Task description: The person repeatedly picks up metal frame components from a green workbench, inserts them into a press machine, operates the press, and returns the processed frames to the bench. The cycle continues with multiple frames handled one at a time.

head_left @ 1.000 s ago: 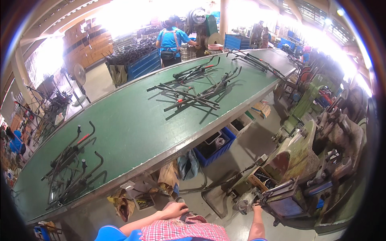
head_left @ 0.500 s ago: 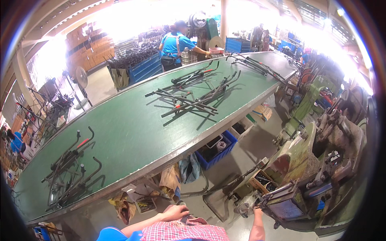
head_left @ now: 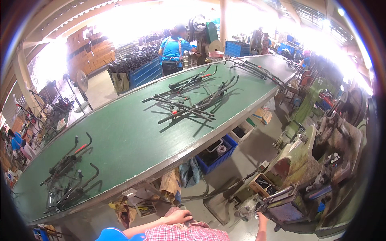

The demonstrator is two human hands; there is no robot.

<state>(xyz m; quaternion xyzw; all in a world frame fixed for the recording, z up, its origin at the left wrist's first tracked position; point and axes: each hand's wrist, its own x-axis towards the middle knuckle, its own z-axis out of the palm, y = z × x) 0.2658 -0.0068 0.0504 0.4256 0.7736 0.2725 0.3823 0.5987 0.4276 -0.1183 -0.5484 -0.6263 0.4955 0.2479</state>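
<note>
My left hand (head_left: 179, 217) lies low at the lap, over a red and white checked apron (head_left: 183, 233). Its fingers are curled against something dark that I cannot make out. Farther right, my right hand (head_left: 261, 220) is at the near edge of a greasy machine (head_left: 283, 207), by its metal parts; its fingers are mostly hidden. Beyond both hands runs a long green-topped table (head_left: 120, 148). Dark tubular metal frames with curved ends lie on it: one group (head_left: 72, 176) at the left, another group (head_left: 193, 100) in the middle, and more tubes (head_left: 257, 70) at the far right.
Under the table's edge stand a blue bin (head_left: 217, 154) and a brown sack (head_left: 171, 182). A wooden box of small parts (head_left: 263, 184) sits on the machine. Across the table a co-worker in blue (head_left: 172, 52) stands by a pink basin (head_left: 216, 54) and a blue crate (head_left: 144, 74).
The middle frames have shifted slightly left along the table. The co-worker's hand has drawn back from the pink basin. My left hand has moved slightly; my right hand stays by the machine.
</note>
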